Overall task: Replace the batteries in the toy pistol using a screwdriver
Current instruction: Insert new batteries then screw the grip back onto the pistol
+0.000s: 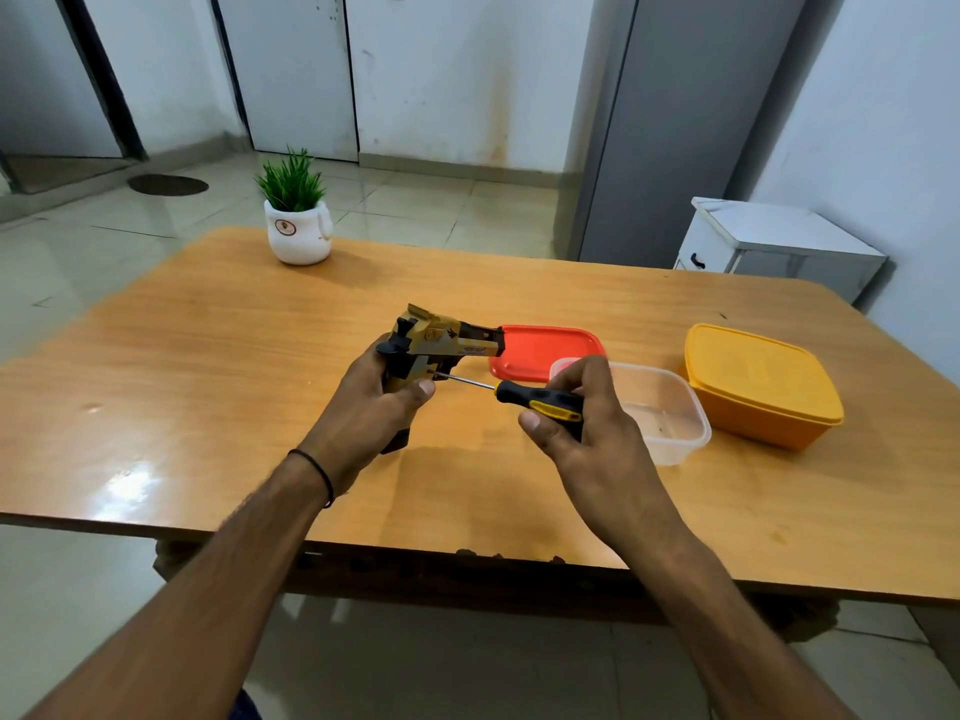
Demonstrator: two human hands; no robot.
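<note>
I see a wooden table (208, 356) carrying a green plant (291, 187) in a white pot (298, 236) at its far edge, and to the right a red lid (540, 345), a clear plastic tub (670, 413) and a lidded orange box (758, 387).

Open table (208, 366) left; clear tub (670, 413) just behind right hand (587, 433)
</note>
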